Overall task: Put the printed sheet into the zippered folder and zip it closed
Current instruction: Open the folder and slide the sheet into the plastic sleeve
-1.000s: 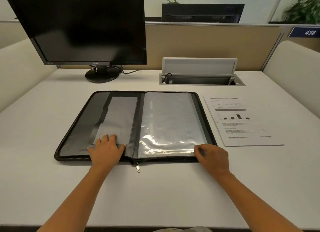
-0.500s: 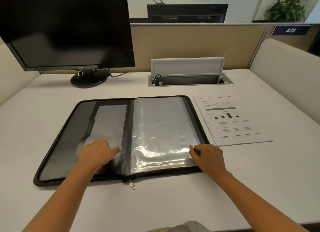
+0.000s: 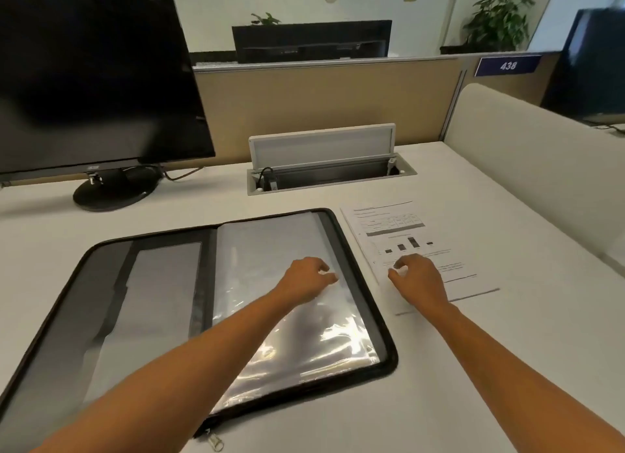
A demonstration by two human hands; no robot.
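Left hand lies on the right half of the zippered folder, fingers curled at the outer edge of the clear sleeves; whether it pinches a sleeve I cannot tell. Right hand is over the lower left part of the printed sheet, fingers bent with thumb and forefinger close together, and a grip on the paper cannot be made out.

The folder lies open and flat on the tabletop, its spine running away from the person and leaning slightly right. Its left half shows a grey pocket; its right half holds the stack of glossy clear sleeves. The zipper pull hangs off the near edge.

The sheet lies flat just beside the folder's right edge, outside it, long axis pointing away from the person, heading at the far end and a bar chart in the middle.

Behind stand a dark monitor and an open cable box.
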